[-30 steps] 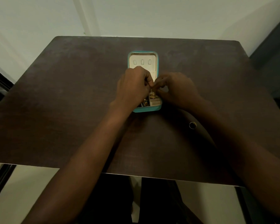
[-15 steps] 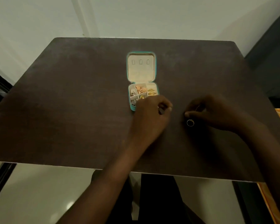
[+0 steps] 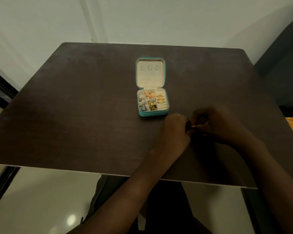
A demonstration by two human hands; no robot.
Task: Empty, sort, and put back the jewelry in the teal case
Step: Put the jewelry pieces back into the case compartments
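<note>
Teal case (image 3: pixel 152 114): small, square, zip-edged, lying open and flat near the middle of the bench. Lid (image 3: pixel 150 73) folded back away from the person, cream lining up, three small tabs in a row near its far edge. Base divided into cream compartments. Rose-gold pieces (image 3: pixel 149 94) in the far middle section; silver pieces (image 3: pixel 142 108) in the near-left one; gold-and-green pieces (image 3: pixel 152 105) in the near middle. Two gold rings (image 3: pixel 160 97) seated in the padded rolls along the right side, nearer rolls bare. Far-left section holding one small silvery piece (image 3: pixel 141 99), shape unclear.
</note>
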